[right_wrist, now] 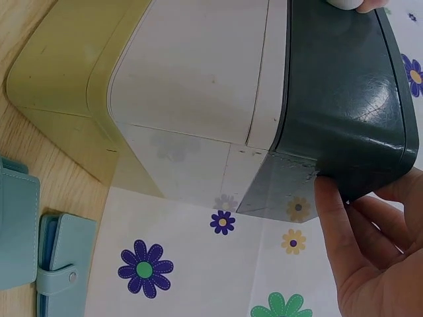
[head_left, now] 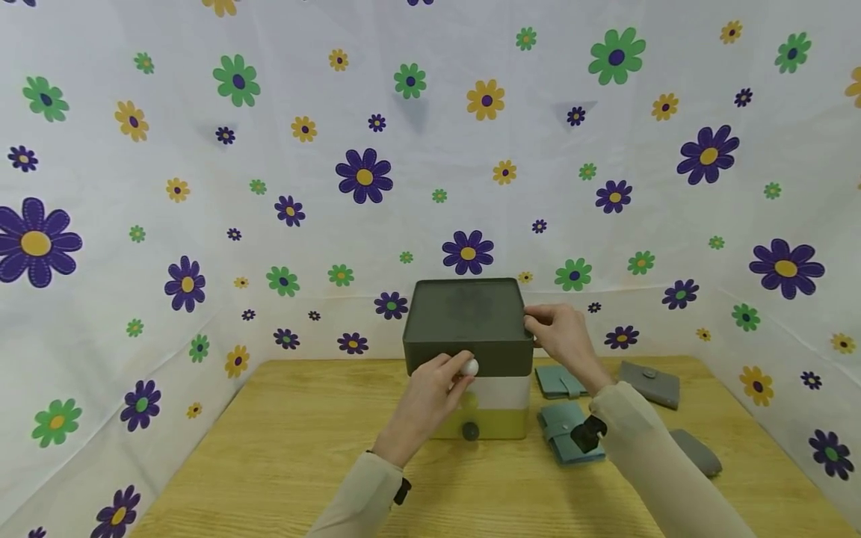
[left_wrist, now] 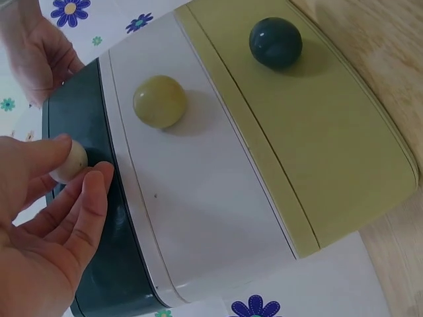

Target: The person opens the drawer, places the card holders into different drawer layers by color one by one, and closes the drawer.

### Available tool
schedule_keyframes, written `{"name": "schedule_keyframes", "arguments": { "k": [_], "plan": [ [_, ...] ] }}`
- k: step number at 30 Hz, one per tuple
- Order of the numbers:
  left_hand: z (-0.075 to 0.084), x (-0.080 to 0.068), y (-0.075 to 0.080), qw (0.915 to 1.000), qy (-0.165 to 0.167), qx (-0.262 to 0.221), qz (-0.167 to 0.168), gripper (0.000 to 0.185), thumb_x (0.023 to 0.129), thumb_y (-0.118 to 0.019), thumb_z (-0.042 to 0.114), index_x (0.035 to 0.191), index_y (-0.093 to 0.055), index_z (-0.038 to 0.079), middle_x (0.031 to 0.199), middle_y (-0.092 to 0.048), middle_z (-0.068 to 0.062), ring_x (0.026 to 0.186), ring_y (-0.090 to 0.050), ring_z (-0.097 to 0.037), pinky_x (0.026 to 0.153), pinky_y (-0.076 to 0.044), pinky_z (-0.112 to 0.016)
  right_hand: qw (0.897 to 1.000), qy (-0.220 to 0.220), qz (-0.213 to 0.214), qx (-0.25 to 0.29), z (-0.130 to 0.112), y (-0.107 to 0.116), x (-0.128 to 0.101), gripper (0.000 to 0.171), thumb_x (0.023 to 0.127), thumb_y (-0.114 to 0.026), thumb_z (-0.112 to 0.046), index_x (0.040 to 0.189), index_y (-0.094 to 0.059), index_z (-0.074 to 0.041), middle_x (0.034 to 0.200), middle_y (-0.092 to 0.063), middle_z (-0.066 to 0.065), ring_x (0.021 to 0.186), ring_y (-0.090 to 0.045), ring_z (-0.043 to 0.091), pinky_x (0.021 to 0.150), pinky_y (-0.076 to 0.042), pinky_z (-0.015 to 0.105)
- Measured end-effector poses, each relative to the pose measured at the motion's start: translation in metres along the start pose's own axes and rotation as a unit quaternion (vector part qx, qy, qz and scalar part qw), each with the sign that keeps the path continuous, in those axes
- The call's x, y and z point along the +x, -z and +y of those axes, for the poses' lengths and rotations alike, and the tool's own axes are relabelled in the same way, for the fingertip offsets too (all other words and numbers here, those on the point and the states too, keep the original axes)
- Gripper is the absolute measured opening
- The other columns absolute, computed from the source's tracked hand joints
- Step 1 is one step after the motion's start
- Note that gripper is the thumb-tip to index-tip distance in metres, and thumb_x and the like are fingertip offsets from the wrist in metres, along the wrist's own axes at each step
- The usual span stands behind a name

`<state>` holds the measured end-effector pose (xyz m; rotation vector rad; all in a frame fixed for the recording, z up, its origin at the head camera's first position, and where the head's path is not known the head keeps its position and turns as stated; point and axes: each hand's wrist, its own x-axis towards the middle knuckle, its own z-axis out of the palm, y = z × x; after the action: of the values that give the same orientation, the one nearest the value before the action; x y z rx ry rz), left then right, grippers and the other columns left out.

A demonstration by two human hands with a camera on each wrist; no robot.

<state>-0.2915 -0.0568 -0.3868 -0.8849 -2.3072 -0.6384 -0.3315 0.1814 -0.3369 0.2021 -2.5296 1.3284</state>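
A small three-tier drawer box [head_left: 464,310] stands on the table, dark green on top, white in the middle and yellow-green at the bottom. My left hand [head_left: 422,396] pinches the round white knob [left_wrist: 71,164] on the front of the dark green top drawer, thumb on one side and fingers on the other. At the box's upper right edge, my right hand [head_left: 563,338] grips the corner, its fingers against the side wall. Below the white knob, the white drawer has a yellow knob [left_wrist: 160,101] and the bottom drawer a dark green one [left_wrist: 275,43]. All three drawer fronts look flush.
Right of the box lie two teal wallets with strap closures, one farther back [head_left: 557,379] and one nearer [head_left: 572,432], partly behind the right wrist. Beyond them are a grey wallet [head_left: 651,385] and a grey pouch [head_left: 696,453]. A flower-print cloth [head_left: 430,149] hangs behind the table.
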Motion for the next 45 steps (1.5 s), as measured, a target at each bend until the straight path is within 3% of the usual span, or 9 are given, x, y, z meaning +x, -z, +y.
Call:
{"name": "schedule_keyframes", "arguments": {
  "k": [12, 21, 29, 34, 40, 45],
  "plan": [
    [-0.006, 0.003, 0.000, 0.9990, -0.004, -0.044, -0.005, 0.029, 0.091, -0.071, 0.016, 0.119, -0.068, 0.010, 0.094, -0.070, -0.004, 0.079, -0.065, -0.010, 0.072, -0.058, -0.021, 1.000, 0.005, 0.002, 0.008, 0.002, 0.002, 0.002, 0.035, 0.100, -0.055, -0.018, 0.132, -0.061, -0.004, 0.125, -0.066, 0.019, 0.097, -0.071, 0.029, 0.072, -0.062, 0.032],
    [-0.012, -0.002, 0.006, 0.9963, 0.018, -0.079, -0.028, 0.023, 0.092, -0.070, 0.020, 0.115, -0.070, 0.016, 0.090, -0.068, 0.005, 0.079, -0.061, -0.004, 0.070, -0.056, -0.021, 1.000, -0.003, -0.002, 0.023, 0.004, -0.001, -0.004, 0.036, 0.100, -0.056, -0.018, 0.132, -0.061, -0.004, 0.125, -0.066, 0.019, 0.100, -0.070, 0.029, 0.074, -0.062, 0.032],
    [-0.014, 0.001, 0.015, 0.9960, 0.013, -0.088, 0.002, 0.022, 0.092, -0.070, 0.017, 0.112, -0.072, 0.011, 0.089, -0.069, 0.002, 0.075, -0.059, -0.006, 0.062, -0.050, -0.017, 1.000, 0.018, 0.010, 0.009, 0.005, -0.001, -0.005, 0.036, 0.101, -0.054, -0.020, 0.132, -0.062, -0.004, 0.123, -0.067, 0.019, 0.094, -0.071, 0.027, 0.072, -0.061, 0.032],
    [-0.018, 0.001, 0.019, 0.9925, 0.025, -0.113, 0.039, 0.015, 0.092, -0.069, 0.014, 0.106, -0.074, 0.008, 0.088, -0.069, 0.002, 0.071, -0.055, -0.006, 0.060, -0.050, -0.017, 0.999, 0.030, 0.014, -0.004, 0.005, 0.000, -0.010, 0.036, 0.100, -0.053, -0.018, 0.132, -0.061, -0.002, 0.123, -0.067, 0.020, 0.094, -0.071, 0.028, 0.074, -0.061, 0.033],
    [-0.025, 0.005, 0.024, 0.9828, 0.009, -0.129, 0.131, 0.007, 0.089, -0.071, 0.007, 0.094, -0.076, 0.005, 0.084, -0.069, -0.002, 0.067, -0.055, -0.007, 0.056, -0.050, -0.019, 0.998, 0.045, 0.027, 0.021, 0.005, -0.002, -0.015, 0.036, 0.100, -0.054, -0.018, 0.132, -0.061, -0.002, 0.126, -0.065, 0.019, 0.106, -0.069, 0.031, 0.078, -0.061, 0.035],
    [-0.035, 0.008, 0.030, 0.9748, -0.005, -0.104, 0.198, 0.003, 0.085, -0.075, 0.004, 0.088, -0.076, 0.005, 0.083, -0.069, -0.006, 0.071, -0.059, -0.015, 0.055, -0.052, -0.026, 0.996, 0.072, 0.047, 0.033, 0.008, -0.004, -0.023, 0.034, 0.100, -0.055, -0.017, 0.130, -0.062, -0.002, 0.119, -0.068, 0.018, 0.100, -0.069, 0.030, 0.074, -0.062, 0.031]
  ]
}}
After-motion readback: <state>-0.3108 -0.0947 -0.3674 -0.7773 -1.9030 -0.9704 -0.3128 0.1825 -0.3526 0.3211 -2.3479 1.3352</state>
